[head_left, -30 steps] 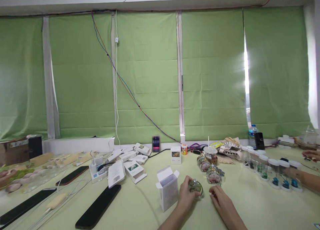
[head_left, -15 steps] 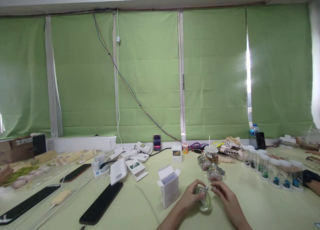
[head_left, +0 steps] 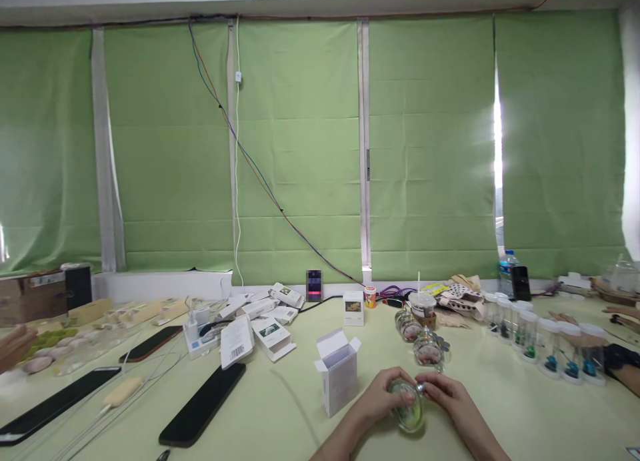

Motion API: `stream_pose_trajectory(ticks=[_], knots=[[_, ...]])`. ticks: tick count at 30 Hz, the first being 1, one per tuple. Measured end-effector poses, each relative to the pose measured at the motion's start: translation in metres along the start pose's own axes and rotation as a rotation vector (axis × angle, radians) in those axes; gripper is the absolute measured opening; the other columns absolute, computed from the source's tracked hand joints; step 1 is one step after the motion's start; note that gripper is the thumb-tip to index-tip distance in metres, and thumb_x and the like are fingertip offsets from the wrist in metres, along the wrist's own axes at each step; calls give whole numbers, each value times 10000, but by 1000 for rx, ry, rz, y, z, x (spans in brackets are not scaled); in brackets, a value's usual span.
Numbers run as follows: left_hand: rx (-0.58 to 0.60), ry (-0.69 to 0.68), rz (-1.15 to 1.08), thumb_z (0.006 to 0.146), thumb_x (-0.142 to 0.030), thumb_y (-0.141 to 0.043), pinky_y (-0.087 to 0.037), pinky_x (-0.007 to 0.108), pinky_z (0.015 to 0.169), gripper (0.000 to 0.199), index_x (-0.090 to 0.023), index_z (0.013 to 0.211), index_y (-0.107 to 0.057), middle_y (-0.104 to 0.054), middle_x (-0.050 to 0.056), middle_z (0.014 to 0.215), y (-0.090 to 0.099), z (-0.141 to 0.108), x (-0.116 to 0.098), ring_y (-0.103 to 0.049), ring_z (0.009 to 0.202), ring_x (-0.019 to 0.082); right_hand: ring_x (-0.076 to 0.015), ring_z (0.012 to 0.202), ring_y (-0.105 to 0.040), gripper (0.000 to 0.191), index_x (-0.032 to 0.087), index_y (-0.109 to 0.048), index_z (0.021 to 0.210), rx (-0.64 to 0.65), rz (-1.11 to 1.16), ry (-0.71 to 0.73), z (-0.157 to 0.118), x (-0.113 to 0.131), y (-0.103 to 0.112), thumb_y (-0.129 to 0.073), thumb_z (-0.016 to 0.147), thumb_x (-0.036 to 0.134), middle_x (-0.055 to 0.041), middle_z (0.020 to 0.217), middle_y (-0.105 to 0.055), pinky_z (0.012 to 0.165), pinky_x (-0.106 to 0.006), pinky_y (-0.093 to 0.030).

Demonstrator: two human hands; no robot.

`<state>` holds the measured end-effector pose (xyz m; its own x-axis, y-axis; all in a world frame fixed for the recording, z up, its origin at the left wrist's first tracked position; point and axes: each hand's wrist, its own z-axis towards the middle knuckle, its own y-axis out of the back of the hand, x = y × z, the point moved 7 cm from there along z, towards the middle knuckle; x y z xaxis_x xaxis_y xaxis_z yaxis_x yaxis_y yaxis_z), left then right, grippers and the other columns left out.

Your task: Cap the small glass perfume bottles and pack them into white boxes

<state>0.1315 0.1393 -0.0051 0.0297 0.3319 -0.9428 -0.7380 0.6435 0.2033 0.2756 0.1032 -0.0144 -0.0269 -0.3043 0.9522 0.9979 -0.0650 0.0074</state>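
The round vessel (head_left: 412, 417) in your left hand (head_left: 384, 395) is clear, glassy and rounded, with green showing inside. It tilts slightly, its small silvery top (head_left: 419, 387) up and toward your right hand (head_left: 447, 395), whose fingertips pinch it; whether that top is fully seated is unclear.

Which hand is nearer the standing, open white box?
Left: the left hand holds the round glass container right of the open white box; the right hand is farther right, at the container's top.
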Motion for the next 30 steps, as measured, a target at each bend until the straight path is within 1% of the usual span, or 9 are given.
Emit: stream_pose_trajectory(ticks=[4,9,16,20,25,30], knots=[[13,16,-22,605,-415,-756,-395,247,692,414,-134,902,-691,-618,14,776,-2,1,5,-536,727,153,-249,819,-656,350,177,-756,809,-19,20,-42,1,-8,3,-701,652,485,-64,820,-747,775,-327,-503],[-21,45,-14,580,-386,-765,-383,241,671,389,-131,866,-700,-611,9,746,-1,2,4,-518,701,145,-261,825,-651,407,176,-762,798,-22,68,-93,3,-18,4,-727,597,527,-72,813,-746,780,-331,-500],[-30,55,-16,570,-364,-765,-394,262,701,371,-136,856,-702,-627,14,762,0,4,8,-526,725,160,-270,886,-650,407,188,-763,860,6,78,-99,5,-27,7,-732,610,507,-71,863,-752,841,-348,-485],[-37,73,-19,562,-361,-766,-399,268,712,374,-142,859,-705,-624,7,758,1,5,14,-520,716,155,-270,883,-654,403,187,-761,862,6,32,-96,5,-27,7,-739,600,493,-71,884,-754,830,-336,-491],[-35,72,-33,557,-343,-767,-388,255,685,365,-133,849,-710,-622,9,742,1,6,17,-510,700,146,-271,864,-650,347,186,-759,805,-14,-28,-68,4,-19,6,-740,599,465,-66,861,-752,797,-323,-498],[-40,102,-58,556,-305,-757,-370,239,639,339,-129,844,-717,-614,0,702,-1,4,16,-494,655,128,-246,752,-638,307,186,-751,754,0,-88,-43,5,-18,6,-737,593,447,-54,768,-738,712,-305,-494]])
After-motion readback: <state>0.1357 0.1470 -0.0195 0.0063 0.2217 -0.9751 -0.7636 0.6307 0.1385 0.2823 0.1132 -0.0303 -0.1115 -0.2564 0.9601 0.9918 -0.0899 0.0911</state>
